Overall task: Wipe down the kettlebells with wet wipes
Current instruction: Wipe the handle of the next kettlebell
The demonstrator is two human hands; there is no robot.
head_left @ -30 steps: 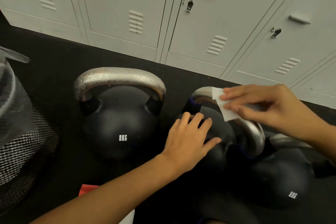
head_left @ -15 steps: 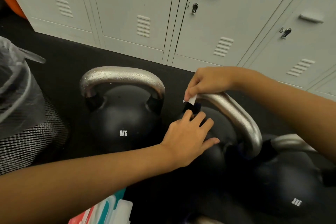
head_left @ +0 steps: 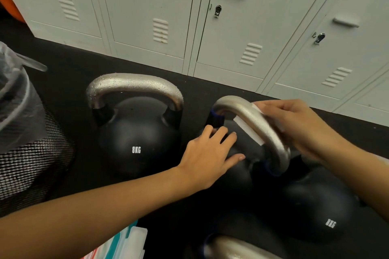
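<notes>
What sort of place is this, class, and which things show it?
Probably a gym locker room: grey metal lockers along the wall, black rubber-like flooring, and 8KG kettlebells, one being wiped by the hands.

From my feed, the folded white wet wipe (head_left: 248,130) is mostly hidden behind the middle black kettlebell's silver handle (head_left: 259,124), the right hand (head_left: 299,126) is motion-blurred, and another silver kettlebell handle (head_left: 235,247) is cropped at the bottom edge.
</notes>
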